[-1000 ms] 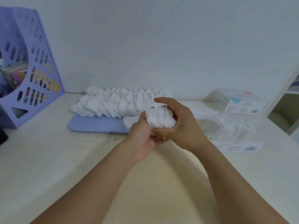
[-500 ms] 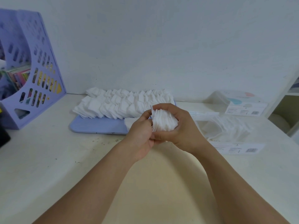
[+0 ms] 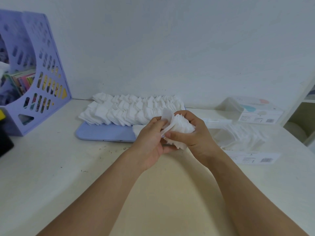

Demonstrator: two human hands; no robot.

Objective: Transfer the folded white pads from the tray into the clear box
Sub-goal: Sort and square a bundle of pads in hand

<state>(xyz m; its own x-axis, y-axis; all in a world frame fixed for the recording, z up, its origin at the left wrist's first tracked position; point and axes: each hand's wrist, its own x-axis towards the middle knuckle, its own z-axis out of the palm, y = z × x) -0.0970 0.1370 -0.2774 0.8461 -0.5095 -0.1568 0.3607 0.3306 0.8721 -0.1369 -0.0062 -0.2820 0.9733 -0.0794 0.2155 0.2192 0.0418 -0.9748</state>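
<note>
Across the frame's middle, a blue tray (image 3: 105, 133) with rows of white pads (image 3: 129, 109), laid overlapping for easy grabbing. At right, the clear box (image 3: 242, 137), partly filled. At centre, a stack of pads (image 3: 182, 127) clamped in the right hand (image 3: 192, 135), probably for squaring; one pad pinched by the left hand (image 3: 153, 135).

Pads (image 3: 129, 111) are lying in rows on the tray (image 3: 105, 132), against the wall. The box (image 3: 242, 138) is sitting right of it, the file rack (image 3: 39, 70) far left. Both hands (image 3: 153, 133) (image 3: 192, 135) are holding a stack (image 3: 180, 128) before the tray.
</note>
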